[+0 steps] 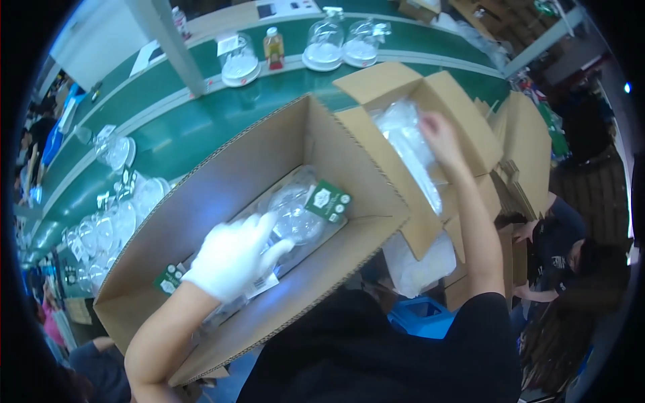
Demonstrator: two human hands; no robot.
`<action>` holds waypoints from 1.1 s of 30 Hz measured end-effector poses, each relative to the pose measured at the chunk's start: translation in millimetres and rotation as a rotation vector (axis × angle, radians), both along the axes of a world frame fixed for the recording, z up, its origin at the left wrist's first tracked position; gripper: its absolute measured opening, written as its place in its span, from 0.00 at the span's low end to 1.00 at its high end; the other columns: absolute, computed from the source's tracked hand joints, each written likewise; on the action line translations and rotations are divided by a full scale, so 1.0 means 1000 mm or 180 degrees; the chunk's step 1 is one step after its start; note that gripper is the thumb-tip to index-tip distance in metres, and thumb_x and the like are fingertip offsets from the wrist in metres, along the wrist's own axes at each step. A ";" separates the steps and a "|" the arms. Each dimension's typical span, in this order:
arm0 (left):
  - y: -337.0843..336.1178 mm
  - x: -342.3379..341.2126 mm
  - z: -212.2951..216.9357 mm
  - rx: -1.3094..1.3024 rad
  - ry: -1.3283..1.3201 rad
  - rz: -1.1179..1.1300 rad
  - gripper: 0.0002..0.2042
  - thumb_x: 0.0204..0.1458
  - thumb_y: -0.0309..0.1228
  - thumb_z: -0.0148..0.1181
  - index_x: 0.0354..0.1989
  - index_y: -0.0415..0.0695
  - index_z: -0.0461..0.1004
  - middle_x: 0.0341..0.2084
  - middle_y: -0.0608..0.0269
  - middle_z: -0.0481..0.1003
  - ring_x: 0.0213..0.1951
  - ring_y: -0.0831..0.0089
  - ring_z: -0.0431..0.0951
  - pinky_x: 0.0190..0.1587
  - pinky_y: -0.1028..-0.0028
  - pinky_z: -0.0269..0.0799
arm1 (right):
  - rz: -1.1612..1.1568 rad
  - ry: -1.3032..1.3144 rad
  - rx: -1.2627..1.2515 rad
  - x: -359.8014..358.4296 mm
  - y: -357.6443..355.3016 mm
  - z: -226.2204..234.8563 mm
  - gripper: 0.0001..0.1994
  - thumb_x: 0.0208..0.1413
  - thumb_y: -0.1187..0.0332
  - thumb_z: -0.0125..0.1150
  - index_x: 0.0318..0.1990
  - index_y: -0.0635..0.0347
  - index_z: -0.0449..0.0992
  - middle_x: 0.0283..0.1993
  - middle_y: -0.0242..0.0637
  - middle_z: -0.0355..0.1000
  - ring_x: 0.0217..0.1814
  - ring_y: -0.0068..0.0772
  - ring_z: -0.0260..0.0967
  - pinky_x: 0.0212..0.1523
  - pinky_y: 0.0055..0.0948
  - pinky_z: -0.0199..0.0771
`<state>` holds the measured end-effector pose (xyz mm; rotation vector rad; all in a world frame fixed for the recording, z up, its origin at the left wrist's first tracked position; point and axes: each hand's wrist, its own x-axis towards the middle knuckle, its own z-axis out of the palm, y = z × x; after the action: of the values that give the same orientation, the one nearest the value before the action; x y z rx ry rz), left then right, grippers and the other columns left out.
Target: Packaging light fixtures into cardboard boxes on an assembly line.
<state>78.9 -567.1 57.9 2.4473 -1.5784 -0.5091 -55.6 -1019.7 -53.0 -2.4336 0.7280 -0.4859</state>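
Reaching left hand (232, 258) into cardboard box (222, 174)

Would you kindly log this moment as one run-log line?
left hand: gloved, on clear domes in large carton | right hand: on plastic bags in second carton

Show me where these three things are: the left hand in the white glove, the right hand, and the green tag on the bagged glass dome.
left hand (232, 258), head view, back of the glove.
right hand (438, 134), head view, back of the hand.
green tag (327, 201), head view, centre of the card.
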 end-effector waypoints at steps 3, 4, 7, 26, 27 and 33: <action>0.022 -0.012 0.028 -0.0379 -0.0283 -0.0125 0.18 0.58 0.43 0.60 0.46 0.42 0.73 0.31 0.55 0.78 0.32 0.57 0.81 0.35 0.61 0.75 | -0.0027 0.1980 -0.0579 -0.060 -0.049 -0.098 0.43 0.51 0.40 0.66 0.64 0.67 0.63 0.65 0.59 0.65 0.68 0.57 0.63 0.65 0.49 0.65; 0.033 -0.016 0.036 -0.0177 -0.0387 -0.0100 0.16 0.58 0.42 0.60 0.46 0.44 0.74 0.31 0.57 0.78 0.33 0.59 0.81 0.36 0.61 0.73 | 0.0147 0.2096 -0.0357 -0.059 -0.039 -0.115 0.37 0.52 0.44 0.67 0.61 0.65 0.68 0.61 0.59 0.69 0.64 0.57 0.67 0.62 0.48 0.68; 0.049 -0.033 0.058 0.0025 -0.0699 0.0100 0.15 0.57 0.42 0.61 0.47 0.46 0.75 0.32 0.58 0.78 0.34 0.60 0.80 0.37 0.62 0.71 | 0.0096 0.2152 -0.0387 -0.052 -0.012 -0.110 0.23 0.53 0.53 0.67 0.49 0.61 0.78 0.52 0.56 0.75 0.54 0.56 0.75 0.55 0.47 0.74; 0.087 -0.033 0.082 -0.0275 -0.1151 0.0668 0.08 0.57 0.38 0.60 0.39 0.49 0.75 0.28 0.61 0.76 0.31 0.58 0.77 0.38 0.61 0.68 | -0.1787 -0.0345 0.0437 -0.057 -0.103 -0.101 0.09 0.50 0.67 0.68 0.37 0.61 0.86 0.35 0.45 0.83 0.38 0.38 0.81 0.42 0.34 0.79; 0.090 -0.032 0.084 -0.0251 -0.1213 0.0738 0.08 0.57 0.38 0.60 0.38 0.48 0.75 0.27 0.61 0.76 0.31 0.57 0.77 0.37 0.61 0.68 | -0.1657 -0.0763 0.0345 -0.051 -0.091 -0.074 0.09 0.50 0.68 0.68 0.37 0.62 0.86 0.34 0.45 0.82 0.37 0.35 0.81 0.42 0.32 0.78; 0.077 -0.023 0.099 -0.0780 -0.1236 0.0603 0.08 0.56 0.35 0.62 0.39 0.47 0.75 0.28 0.59 0.75 0.32 0.57 0.76 0.36 0.60 0.68 | -0.0848 -0.2841 0.0395 -0.064 -0.040 0.097 0.06 0.57 0.77 0.63 0.42 0.62 0.78 0.34 0.30 0.76 0.33 0.22 0.73 0.37 0.25 0.78</action>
<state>55.5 -490.2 156.6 2.5679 -1.4062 0.1926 -119.7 -1059.9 43.8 -1.7220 0.6359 -1.4456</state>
